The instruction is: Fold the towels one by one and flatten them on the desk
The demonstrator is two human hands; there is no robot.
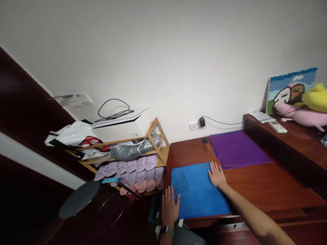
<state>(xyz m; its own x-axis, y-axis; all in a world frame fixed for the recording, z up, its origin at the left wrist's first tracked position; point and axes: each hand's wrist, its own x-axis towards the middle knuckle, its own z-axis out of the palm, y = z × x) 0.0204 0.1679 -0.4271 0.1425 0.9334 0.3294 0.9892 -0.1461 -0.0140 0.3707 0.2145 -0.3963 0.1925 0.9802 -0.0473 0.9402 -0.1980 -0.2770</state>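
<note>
A blue cloth [195, 190] lies spread flat on the reddish wooden desk [186, 149]. My left hand [170, 206], with a watch on its wrist, rests at the cloth's left edge, fingers stretched out. At the cloth's upper right edge lies my right hand [217, 175], flat with fingers apart. Neither hand grips anything. Behind and right of it is a purple cloth [240, 149], with blue cloth showing from under its left and back edges.
A wooden rack [163, 154] at left holds lilac and pink slippers and a white box [117, 131]. On the wall is a plugged-in adapter [202, 121]. The raised shelf at right bears a remote [277, 127], a pink plush [304, 117] and a picture [291, 90].
</note>
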